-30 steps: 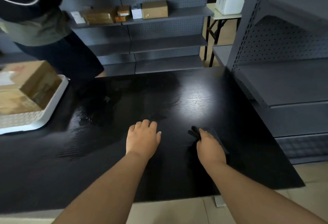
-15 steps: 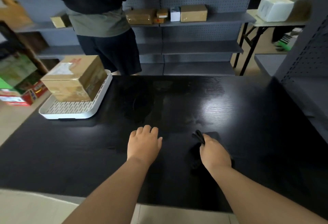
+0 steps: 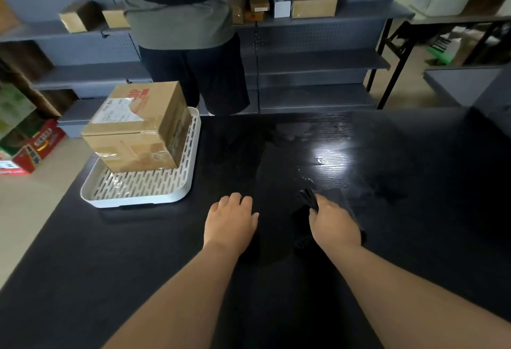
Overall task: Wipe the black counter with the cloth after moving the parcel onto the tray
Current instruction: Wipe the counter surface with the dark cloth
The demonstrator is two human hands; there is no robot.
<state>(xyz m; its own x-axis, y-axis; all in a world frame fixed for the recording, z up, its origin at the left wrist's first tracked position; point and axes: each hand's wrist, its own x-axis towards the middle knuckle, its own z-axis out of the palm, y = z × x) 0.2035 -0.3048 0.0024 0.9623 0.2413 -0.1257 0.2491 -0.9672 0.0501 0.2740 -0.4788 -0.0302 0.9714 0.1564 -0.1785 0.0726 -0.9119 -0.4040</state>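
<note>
On black counter (image 3: 414,238), right hand (image 3: 333,222) grip bunching dark cloth (image 3: 336,196), left hand (image 3: 231,221) apparently flat, parcel (image 3: 138,127) on tray (image 3: 138,199)

The black counter (image 3: 276,279) fills most of the view. On its far left corner stands a white tray (image 3: 143,196) with slots in the floor, and the parcel (image 3: 138,127), a brown cardboard box with tape and a label, sits inside the tray at its far end. The left hand (image 3: 231,222) lies flat on the counter, palm down, fingers together. Near it, the right hand (image 3: 333,224) presses on a dark cloth (image 3: 336,196), with a fold of it gathered at the fingertips. Just beyond the cloth, wet marks (image 3: 326,160) shine under a light. Behind the counter a person (image 3: 188,44) stands before grey shelves (image 3: 318,61) that carry small boxes (image 3: 312,3).
</note>
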